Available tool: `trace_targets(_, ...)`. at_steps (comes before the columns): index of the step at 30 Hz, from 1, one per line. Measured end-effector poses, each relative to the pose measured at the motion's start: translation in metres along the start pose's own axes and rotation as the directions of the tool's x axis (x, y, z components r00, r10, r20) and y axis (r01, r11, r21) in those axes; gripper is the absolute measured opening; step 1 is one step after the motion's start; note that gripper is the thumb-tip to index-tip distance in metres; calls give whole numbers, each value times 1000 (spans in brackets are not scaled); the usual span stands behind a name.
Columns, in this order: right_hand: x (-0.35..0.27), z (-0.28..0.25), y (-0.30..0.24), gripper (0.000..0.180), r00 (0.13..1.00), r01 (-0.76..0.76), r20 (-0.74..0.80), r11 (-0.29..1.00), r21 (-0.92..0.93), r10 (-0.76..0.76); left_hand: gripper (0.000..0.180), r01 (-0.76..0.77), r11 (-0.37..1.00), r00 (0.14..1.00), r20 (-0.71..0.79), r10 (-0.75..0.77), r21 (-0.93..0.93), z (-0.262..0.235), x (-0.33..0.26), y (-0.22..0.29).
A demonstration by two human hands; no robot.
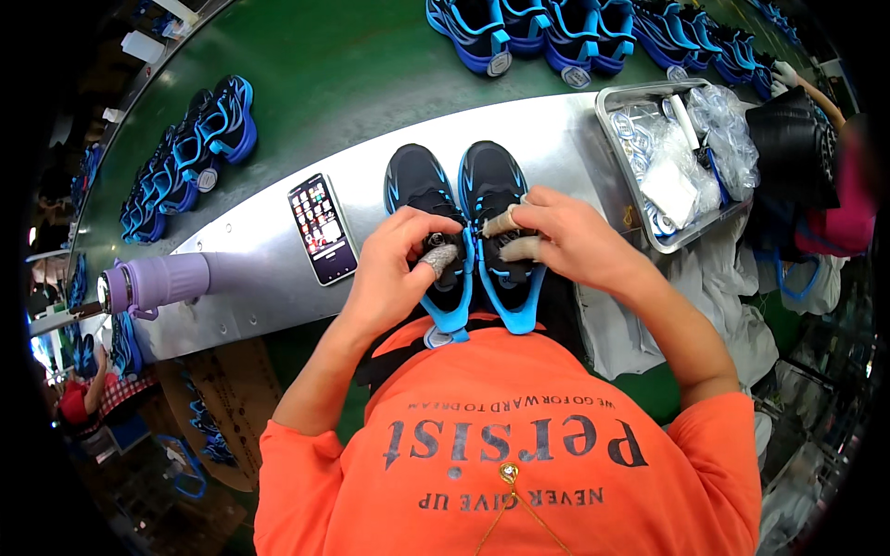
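Note:
Two black sneakers with blue trim, a left sneaker (416, 175) and a right sneaker (492, 170), sit side by side in front of me, toes pointing away. My left hand (399, 258) bends its thumb and forefinger over the left sneaker's lacing; grey tape wraps the thumb. On the other sneaker's lacing, my right hand (563, 237) closes its taped thumb and forefinger. The dark laces between the fingertips are too small to make out. A round tag (437, 337) lies at the left sneaker's heel, against my orange shirt.
A phone (322, 229) and a purple bottle (167, 280) are on the metal table (255, 278) to my left. A metal tray (681, 243) of plastic bags and round tags stands right. Beyond, more sneakers (477, 35) line the green surface (324, 83). Another person's gloved hand (786, 76) is far right.

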State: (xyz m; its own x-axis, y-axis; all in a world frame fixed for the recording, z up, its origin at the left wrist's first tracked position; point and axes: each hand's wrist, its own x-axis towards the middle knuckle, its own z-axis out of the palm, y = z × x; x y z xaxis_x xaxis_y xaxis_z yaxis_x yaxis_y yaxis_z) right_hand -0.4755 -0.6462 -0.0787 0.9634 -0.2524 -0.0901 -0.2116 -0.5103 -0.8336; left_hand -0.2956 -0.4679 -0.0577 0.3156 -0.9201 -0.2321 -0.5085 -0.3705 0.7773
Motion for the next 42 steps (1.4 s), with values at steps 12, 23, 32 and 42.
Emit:
trace_targets(12,-1,1,3,22,998,25,-54,992,-121,-32,23,-229,900,940,326,105,371,-5,24,17)
trace_targets(23,-9,1,18,25,988,150,-70,974,172,-140,34,1,1000,1000,-11,-1,-16,7,5,13)
trace_targets(32,-9,2,28,30,982,174,-97,971,167,-159,27,570,623,811,486,-326,-535,44,-24,52)
trace_targets(42,-10,4,31,22,969,230,-139,949,214,-203,36,584,207,783,478,-397,-785,73,-18,55)
